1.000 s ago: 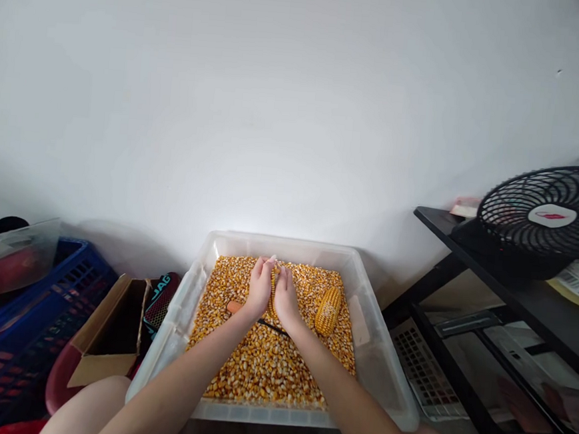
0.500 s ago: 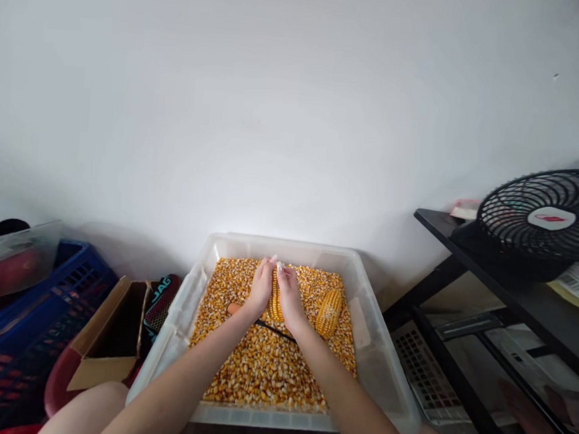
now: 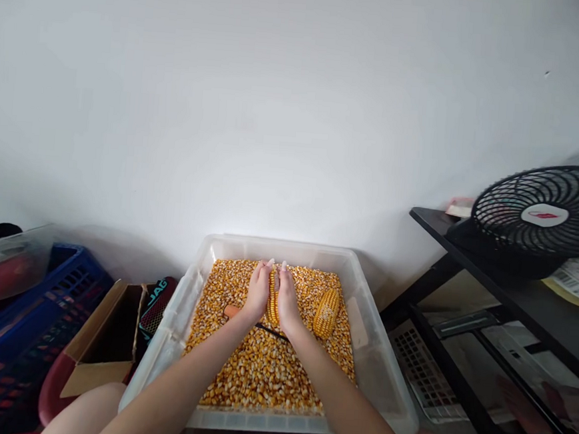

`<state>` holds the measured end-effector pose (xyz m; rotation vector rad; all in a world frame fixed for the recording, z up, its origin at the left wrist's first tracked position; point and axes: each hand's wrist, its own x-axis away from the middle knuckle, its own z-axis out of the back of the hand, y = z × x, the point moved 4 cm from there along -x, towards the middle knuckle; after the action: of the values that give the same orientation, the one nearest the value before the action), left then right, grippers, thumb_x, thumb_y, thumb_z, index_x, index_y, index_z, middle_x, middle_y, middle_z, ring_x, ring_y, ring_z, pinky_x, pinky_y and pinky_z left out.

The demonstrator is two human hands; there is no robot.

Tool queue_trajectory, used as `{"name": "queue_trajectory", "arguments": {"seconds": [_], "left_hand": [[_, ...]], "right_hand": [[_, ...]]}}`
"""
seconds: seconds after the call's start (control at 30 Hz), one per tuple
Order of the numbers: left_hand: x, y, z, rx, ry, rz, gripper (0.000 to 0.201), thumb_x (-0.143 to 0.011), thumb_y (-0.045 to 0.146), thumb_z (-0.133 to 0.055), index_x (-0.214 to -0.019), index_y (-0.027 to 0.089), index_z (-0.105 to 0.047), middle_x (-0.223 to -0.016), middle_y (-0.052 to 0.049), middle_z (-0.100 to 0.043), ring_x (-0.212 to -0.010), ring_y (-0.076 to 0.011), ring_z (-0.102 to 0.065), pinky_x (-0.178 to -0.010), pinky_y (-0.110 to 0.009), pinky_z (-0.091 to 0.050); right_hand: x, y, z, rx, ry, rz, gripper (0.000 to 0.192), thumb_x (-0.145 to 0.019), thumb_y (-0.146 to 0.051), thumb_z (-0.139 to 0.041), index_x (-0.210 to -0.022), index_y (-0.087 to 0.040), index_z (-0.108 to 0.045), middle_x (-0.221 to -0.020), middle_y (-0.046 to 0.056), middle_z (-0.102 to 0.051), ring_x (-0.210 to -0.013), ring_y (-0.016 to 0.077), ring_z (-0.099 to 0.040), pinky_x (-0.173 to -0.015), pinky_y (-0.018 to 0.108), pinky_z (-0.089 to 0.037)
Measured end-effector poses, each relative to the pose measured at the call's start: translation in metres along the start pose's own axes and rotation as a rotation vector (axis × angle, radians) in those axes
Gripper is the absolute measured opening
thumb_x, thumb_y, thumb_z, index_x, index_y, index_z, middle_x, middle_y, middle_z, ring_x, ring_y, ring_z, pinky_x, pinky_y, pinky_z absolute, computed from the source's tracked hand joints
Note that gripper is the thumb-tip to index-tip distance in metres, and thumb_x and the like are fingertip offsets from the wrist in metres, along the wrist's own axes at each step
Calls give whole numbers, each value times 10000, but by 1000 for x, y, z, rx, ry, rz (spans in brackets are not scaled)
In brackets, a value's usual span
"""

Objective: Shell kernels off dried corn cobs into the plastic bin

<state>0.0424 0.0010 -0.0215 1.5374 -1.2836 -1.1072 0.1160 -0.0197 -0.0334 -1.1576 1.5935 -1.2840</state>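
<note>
Between my two hands is a yellow ear of corn (image 3: 273, 303), pointing away from me over the loose kernels. My left hand (image 3: 258, 289) is closed along its left side, and my right hand (image 3: 287, 300) grips its right side. Loose corn kernels (image 3: 256, 381) fill the floor of a clear plastic bin (image 3: 386, 385). A second ear of corn (image 3: 326, 313) lies on the kernels to the right of my right hand. Under my wrists lies a tool with an orange handle (image 3: 232, 311) and a thin dark shaft (image 3: 271, 332), partly hidden by my left forearm.
To the left stand an open cardboard box (image 3: 109, 343), a dark mesh item with "JAG" lettering (image 3: 156, 307) and a blue crate (image 3: 14, 329). At the right a black fan (image 3: 545, 216) sits on a black shelf (image 3: 505, 281). A white wall (image 3: 288, 110) rises behind the bin.
My fingertips have drawn apart at the far end of the ear, where they were together before. Both hands still hold it. The whole view has shifted slightly.
</note>
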Motion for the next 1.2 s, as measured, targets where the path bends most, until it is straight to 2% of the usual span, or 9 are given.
{"name": "queue_trajectory", "arguments": {"seconds": [0.17, 0.3, 0.43, 0.63, 0.73, 0.87, 0.93, 1.07, 1.2], "left_hand": [[-3, 3, 0, -18, -46, -39, 187, -779, 319, -500, -641, 194, -514, -672, 7, -506, -670, -150, -465, -666, -263, -402], [-2, 3, 0, 3, -65, -37, 169, -778, 327, -508, -670, 198, -522, -665, 4, -503, -655, -153, -472, -645, -271, -411], [-3, -1, 2, 6, -38, -9, 164, -783, 330, -500, -688, 199, -527, -676, 12, -502, -683, -147, -482, -691, -265, -411], [-8, -7, 7, 38, 47, 46, 168, -767, 345, -517, -756, 190, -580, -743, 3, -563, -770, -153, -525, -762, -268, -420], [-12, -5, 8, 109, 50, 87, 185, -750, 364, -535, -753, 186, -584, -749, 2, -589, -761, -153, -548, -756, -269, -434], [-18, -1, 12, 246, 112, 168, 242, -738, 412, -534, -732, 172, -563, -679, 5, -564, -662, -144, -538, -681, -267, -440], [-18, 3, 15, 257, 152, 162, 252, -729, 422, -548, -710, 171, -547, -657, 12, -546, -621, -131, -519, -646, -258, -429], [-13, 11, 15, 187, 149, 74, 255, -696, 394, -621, -658, 174, -498, -630, 29, -504, -591, -110, -480, -604, -238, -399], [-7, 10, 16, 127, 191, 47, 216, -694, 359, -611, -656, 179, -496, -630, 25, -509, -610, -118, -488, -632, -246, -397]], "right_hand": [[2, -7, -4, -154, -14, -102, 347, -753, -493, -577, -934, -200, -536, -954, 45, -661, -964, 193, -604, -878, 308, -436], [3, -4, -4, -176, -6, -104, 325, -753, -494, -564, -908, -210, -531, -911, 30, -667, -961, 190, -604, -873, 311, -444], [3, 0, -4, -139, -30, -56, 332, -773, -520, -526, -914, -220, -531, -941, 25, -657, -988, 184, -588, -906, 313, -424], [0, 2, -3, -99, -109, -49, 398, -789, -543, -510, -1029, -229, -558, -1068, 39, -637, -1095, 195, -542, -995, 344, -361], [-2, -2, -4, -140, -187, -51, 435, -821, -547, -460, -1105, -236, -567, -1129, 44, -629, -1120, 209, -536, -999, 373, -365], [1, -8, -6, 20, -261, 71, 444, -793, -513, -544, -1149, -247, -547, -1207, 42, -598, -1143, 209, -522, -1011, 354, -351], [3, -7, -6, 118, -265, 114, 462, -789, -493, -563, -1184, -258, -523, -1228, 42, -585, -1139, 203, -525, -1003, 341, -355], [8, -5, -6, 197, -231, 135, 416, -844, -496, -468, -1185, -266, -535, -1141, 43, -630, -1059, 206, -580, -956, 349, -389], [10, -4, -6, 249, -146, 102, 376, -864, -493, -428, -1114, -263, -589, -1089, 52, -652, -1051, 217, -585, -971, 371, -369]]}}
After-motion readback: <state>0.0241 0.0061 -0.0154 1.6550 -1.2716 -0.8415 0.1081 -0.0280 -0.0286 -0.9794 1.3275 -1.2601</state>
